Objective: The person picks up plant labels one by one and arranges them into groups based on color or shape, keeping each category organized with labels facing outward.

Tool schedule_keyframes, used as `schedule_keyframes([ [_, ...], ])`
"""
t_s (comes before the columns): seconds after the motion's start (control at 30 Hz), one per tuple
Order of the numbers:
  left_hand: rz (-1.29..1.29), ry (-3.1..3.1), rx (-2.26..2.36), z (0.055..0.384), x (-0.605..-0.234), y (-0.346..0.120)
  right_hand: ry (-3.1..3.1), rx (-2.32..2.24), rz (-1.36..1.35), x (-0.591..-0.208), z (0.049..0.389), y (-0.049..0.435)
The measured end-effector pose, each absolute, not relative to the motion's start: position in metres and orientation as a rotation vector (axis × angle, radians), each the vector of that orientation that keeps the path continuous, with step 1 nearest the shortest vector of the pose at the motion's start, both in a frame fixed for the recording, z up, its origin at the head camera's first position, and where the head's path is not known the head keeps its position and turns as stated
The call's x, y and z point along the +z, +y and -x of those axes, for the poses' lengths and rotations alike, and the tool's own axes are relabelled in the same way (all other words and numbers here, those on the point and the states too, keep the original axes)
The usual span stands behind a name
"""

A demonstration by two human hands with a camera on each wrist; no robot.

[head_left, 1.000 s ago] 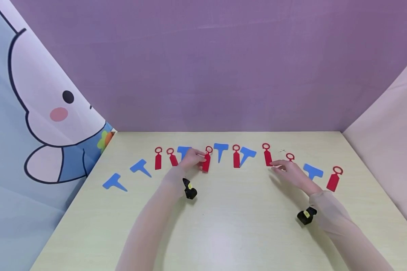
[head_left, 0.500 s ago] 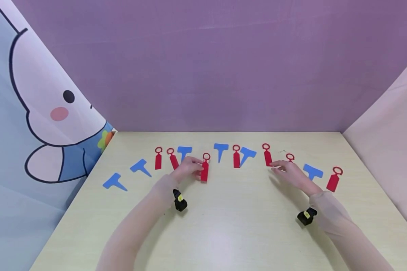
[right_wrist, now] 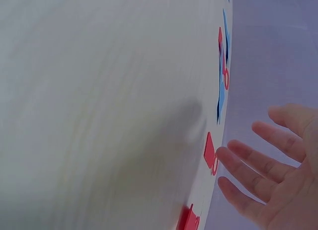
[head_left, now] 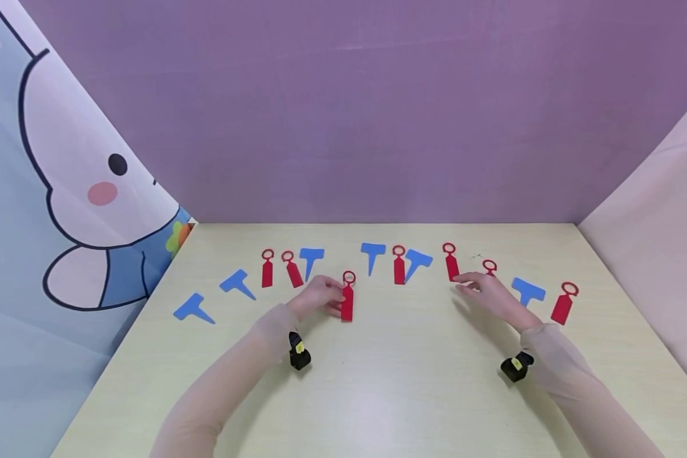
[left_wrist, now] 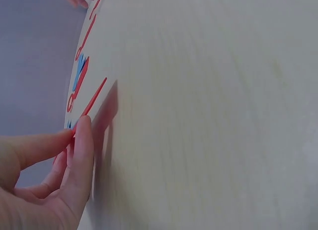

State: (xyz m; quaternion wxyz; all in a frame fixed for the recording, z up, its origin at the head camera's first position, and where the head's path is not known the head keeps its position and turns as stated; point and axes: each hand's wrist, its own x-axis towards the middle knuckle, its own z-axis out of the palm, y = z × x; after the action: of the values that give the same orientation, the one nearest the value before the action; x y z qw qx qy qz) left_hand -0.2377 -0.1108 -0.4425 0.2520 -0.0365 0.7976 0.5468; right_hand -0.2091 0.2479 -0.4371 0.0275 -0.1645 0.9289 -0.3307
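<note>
My left hand (head_left: 319, 296) pinches a flat red tag with a ring at its top (head_left: 347, 302) between thumb and fingers. In the left wrist view the tag (left_wrist: 94, 97) shows edge-on, raised off the table with its shadow beside it. My right hand (head_left: 486, 292) hovers with loosely bent fingers and holds nothing. Its fingertips are right by the lower end of another red ring tag (head_left: 451, 264) in the head view. A further red tag (head_left: 489, 265) is partly hidden behind this hand.
Blue T-shaped plant labels (head_left: 373, 253) and red ring tags (head_left: 267, 270) lie in a loose arc across the far part of the pale table (head_left: 378, 394). One blue label (head_left: 416, 262) touches a red tag (head_left: 399, 267). A purple backdrop (head_left: 378, 114) rises behind the table.
My left hand has drawn the red tag toward me, out of the row, uncovering the blue label and red tag behind it. My right hand has barely moved.
</note>
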Motion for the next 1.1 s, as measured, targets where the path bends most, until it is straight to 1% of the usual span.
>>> schedule_keyframes([
  [0.5,0.114,2.211,1.459,0.235,-0.446,-0.106,2.872,-1.014,0.523,-0.441,0.209,0.249],
  [0.83,0.08,2.369,1.336,0.236,-0.448,-0.103,2.862,-0.994,0.501,-0.441,0.209,0.249],
  [0.97,0.037,2.511,1.166,0.237,-0.442,-0.105,2.851,-1.01,0.498,-0.438,0.21,0.248],
  [1.1,-0.115,2.698,0.939,0.237,-0.431,-0.107,2.838,-1.026,0.502,-0.434,0.213,0.245],
])
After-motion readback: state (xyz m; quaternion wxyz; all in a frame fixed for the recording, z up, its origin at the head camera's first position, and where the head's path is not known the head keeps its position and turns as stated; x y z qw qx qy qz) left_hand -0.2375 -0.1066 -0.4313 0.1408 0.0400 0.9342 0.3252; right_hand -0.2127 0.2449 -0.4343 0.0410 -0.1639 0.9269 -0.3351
